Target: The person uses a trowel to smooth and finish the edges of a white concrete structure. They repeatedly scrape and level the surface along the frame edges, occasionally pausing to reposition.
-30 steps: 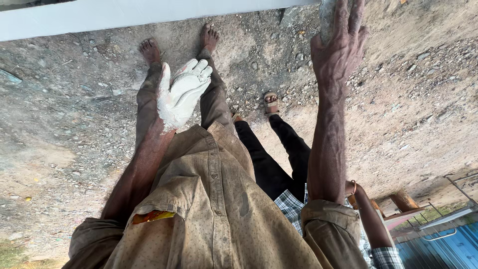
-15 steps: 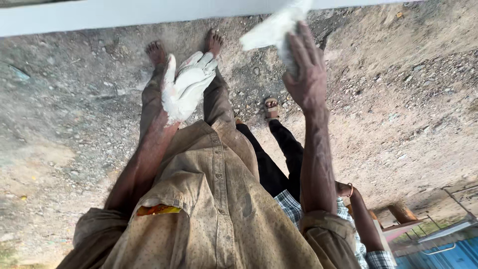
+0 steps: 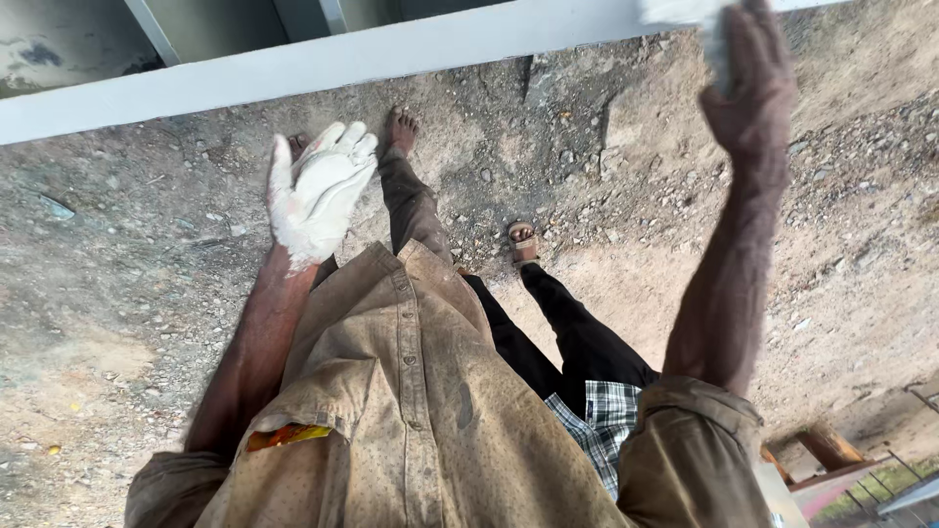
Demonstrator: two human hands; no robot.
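Observation:
My left hand [image 3: 318,191] is held out flat, palm up, coated in white paste or powder, with nothing in it. It hovers over my bare feet [image 3: 399,125] on the gravelly ground. At the top right, my right hand [image 3: 753,88] is raised and closed on a white sheet-like piece [image 3: 685,14], cloth or paper, which is pressed against the white painted beam [image 3: 391,54]. Most of that piece is cut off by the frame's top edge. My dusty tan shirt [image 3: 421,411] fills the bottom.
Another person stands close on my right, in black trousers [image 3: 567,337], a checked shirt [image 3: 597,420] and a sandal [image 3: 521,240]. The ground is dirt and loose stones. A wooden frame [image 3: 822,450] and a metal rail sit at the bottom right.
My right hand has moved rightward and up along the white beam with the white piece. My left hand stays flat and has risen slightly. The view has tilted, showing more of the structure above the beam.

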